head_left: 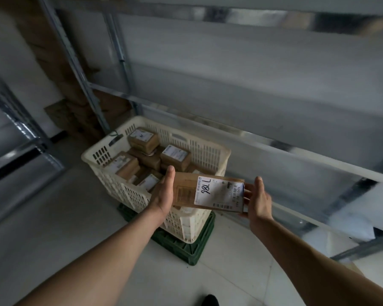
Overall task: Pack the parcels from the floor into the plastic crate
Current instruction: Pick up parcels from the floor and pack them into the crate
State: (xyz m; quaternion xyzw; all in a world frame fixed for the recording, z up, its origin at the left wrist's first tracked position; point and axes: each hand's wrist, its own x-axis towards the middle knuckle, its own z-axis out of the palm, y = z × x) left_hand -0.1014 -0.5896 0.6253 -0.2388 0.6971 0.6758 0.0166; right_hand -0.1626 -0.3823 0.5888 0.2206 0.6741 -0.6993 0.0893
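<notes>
Parcels already packed are shown as a loose heap of brown cartons (142, 160) inside the cream plastic crate (210, 151), which occupies the centre of the frame and is stacked on a green crate (186, 248) standing on the pale tiled floor (53, 228). One further parcel (208, 193), a flat brown carton bearing a white shipping label (218, 193) with a handwritten mark, is held just right of centre, above the near right corner of the crate and not yet inside it. It is clamped between the two hands: the left hand (164, 193) is pressed flat against its left end with fingers straight, while the right hand (258, 199) is laid against its right end, fingers reaching beneath and behind; how far those fingers are curled cannot be told. The crate is judged to be roughly half to two-thirds filled, the heap lying below the rim. No parcels are seen on the visible floor, so the number left cannot be told. Metal shelving (296, 151) is seen across the upper and right parts of the frame, and a dark shoe tip (210, 300) at the bottom edge.
</notes>
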